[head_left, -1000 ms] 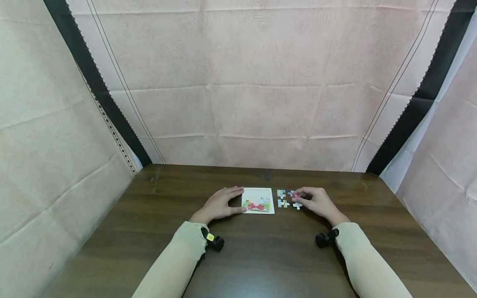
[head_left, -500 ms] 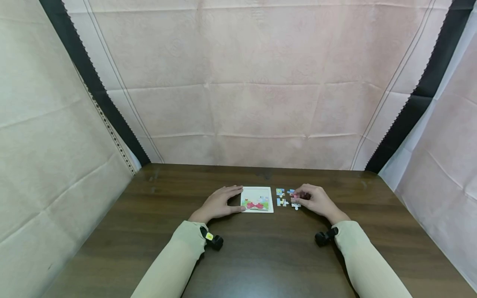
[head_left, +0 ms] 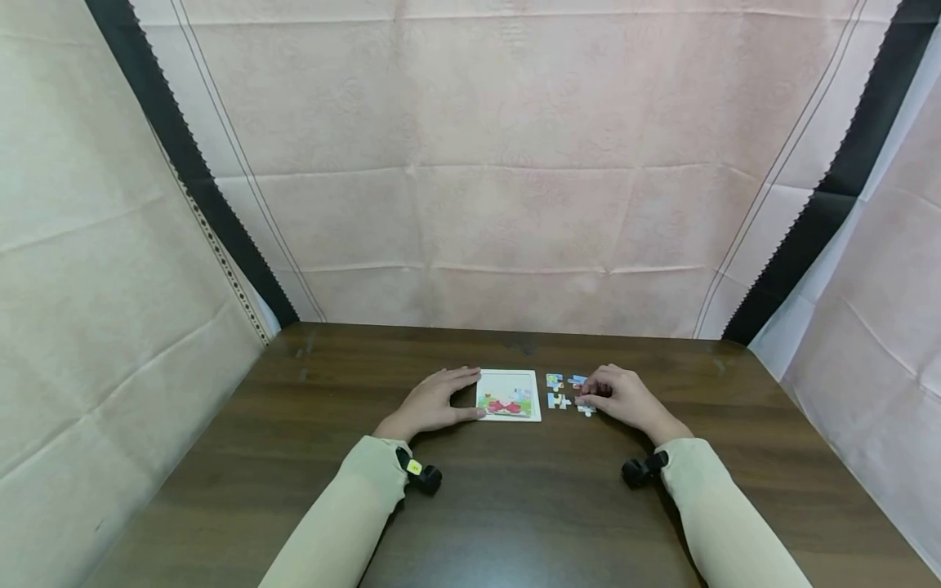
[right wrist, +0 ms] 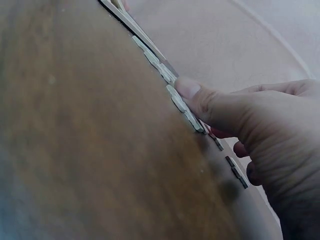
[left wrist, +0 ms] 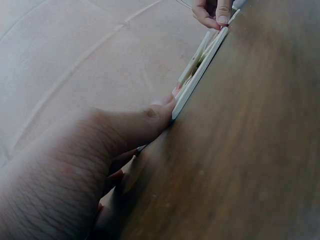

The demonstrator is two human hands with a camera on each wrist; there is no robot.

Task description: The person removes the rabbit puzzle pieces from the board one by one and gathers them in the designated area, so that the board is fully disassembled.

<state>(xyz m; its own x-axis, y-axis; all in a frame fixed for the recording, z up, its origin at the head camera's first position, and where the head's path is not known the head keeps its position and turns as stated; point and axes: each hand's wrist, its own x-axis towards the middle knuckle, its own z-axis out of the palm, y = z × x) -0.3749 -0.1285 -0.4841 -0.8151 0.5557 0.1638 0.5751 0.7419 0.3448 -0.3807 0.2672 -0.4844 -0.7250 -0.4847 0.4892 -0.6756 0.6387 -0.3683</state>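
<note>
I see the white puzzle tray (head_left: 509, 375) lying flat on the brown wooden table (head_left: 507, 514), a colourful picture section (head_left: 506, 403) with red shapes filling its near part, and the left hand (head_left: 432, 402) at its left edge, thumb and fingers spread to the near and far corners. Just right of the tray I count four loose jigsaw pieces (head_left: 554, 401) in two rows; the right hand (head_left: 625, 398) is bent over the pair farther from the tray, though I can't tell whether it pinches one.
</note>
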